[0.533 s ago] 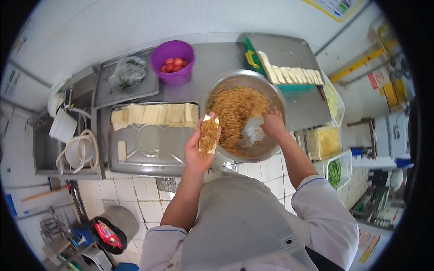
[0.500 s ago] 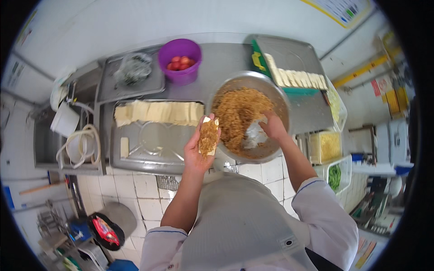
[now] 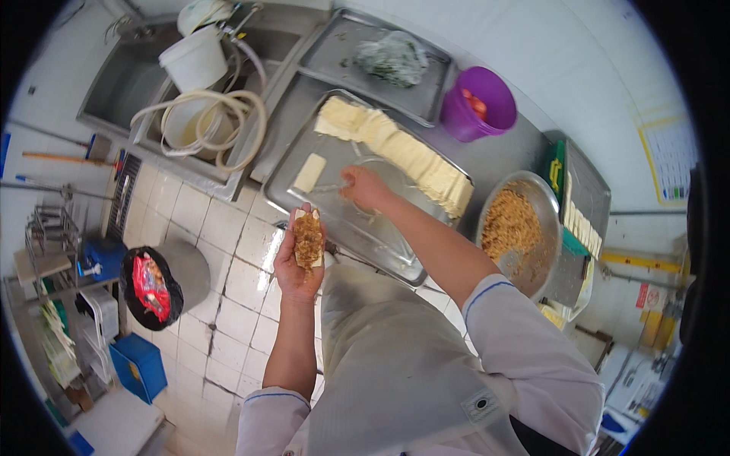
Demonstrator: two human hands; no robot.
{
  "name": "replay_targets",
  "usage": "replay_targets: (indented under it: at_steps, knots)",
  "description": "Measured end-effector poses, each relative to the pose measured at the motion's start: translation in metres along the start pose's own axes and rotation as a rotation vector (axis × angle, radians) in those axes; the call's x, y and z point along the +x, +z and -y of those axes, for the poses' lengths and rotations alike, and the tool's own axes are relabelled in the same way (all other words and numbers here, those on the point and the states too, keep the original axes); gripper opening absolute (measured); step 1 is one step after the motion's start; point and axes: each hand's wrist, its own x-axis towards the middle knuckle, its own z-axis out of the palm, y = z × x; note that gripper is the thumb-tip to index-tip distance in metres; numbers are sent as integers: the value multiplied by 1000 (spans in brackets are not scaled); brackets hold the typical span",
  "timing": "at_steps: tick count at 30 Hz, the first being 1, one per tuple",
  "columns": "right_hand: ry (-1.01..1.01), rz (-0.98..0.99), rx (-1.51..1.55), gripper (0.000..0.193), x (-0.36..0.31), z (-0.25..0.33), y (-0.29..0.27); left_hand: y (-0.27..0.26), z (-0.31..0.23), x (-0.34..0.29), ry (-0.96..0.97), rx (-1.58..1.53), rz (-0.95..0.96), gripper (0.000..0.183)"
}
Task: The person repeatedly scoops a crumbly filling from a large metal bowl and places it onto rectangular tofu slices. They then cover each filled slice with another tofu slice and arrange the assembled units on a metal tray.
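Note:
My left hand (image 3: 298, 266), palm up over the tray's near edge, holds a pale, bread-like slice (image 3: 317, 261) spread with brown, crumbly filling (image 3: 308, 238). My right hand (image 3: 365, 189) is over the large metal tray (image 3: 293, 182), its fingers partly curled and apart, with nothing visible in them. Just left of its fingertips lies a single plain pale slice (image 3: 309, 172). A long overlapping row of similar slices (image 3: 403, 156) runs along the tray's far side. The steel bowl (image 3: 549, 247) of brown filling stands to the right, beyond my right forearm.
A purple bucket (image 3: 498, 106) with red produce stands behind the tray, beside another tray (image 3: 327, 57) bearing a plastic bag (image 3: 391, 59). The sink at left holds a white bucket (image 3: 194, 61) and coiled hose (image 3: 258, 125). A lined bin (image 3: 190, 273) stands on the floor.
My view has swung left. My right hand has left the bowl and moved over the tray near the single slice. My left hand still holds the filled slice.

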Motion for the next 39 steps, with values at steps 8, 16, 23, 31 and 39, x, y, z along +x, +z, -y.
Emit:
replay_targets:
  at_steps: [8, 16, 23, 31, 39]
  knots:
    - [113, -167, -222, 68, 114, 5, 76, -39, -90, 15, 70, -96, -17, 51]
    - [221, -108, -313, 48, 126, -4, 72, -50, -111, 48, 22, -107, 42, 50]
    - [123, 88, 91, 34, 109, 6, 65, -53, -112, 68, -23, -109, 1, 49]
    - [-21, 22, 122, 25, 64, 62, 41, -71, -103, 99, -44, -30, -19, 48]
    - [9, 34, 97, 22, -28, 162, -20, -62, -64, 138, -125, -32, 32, 50]
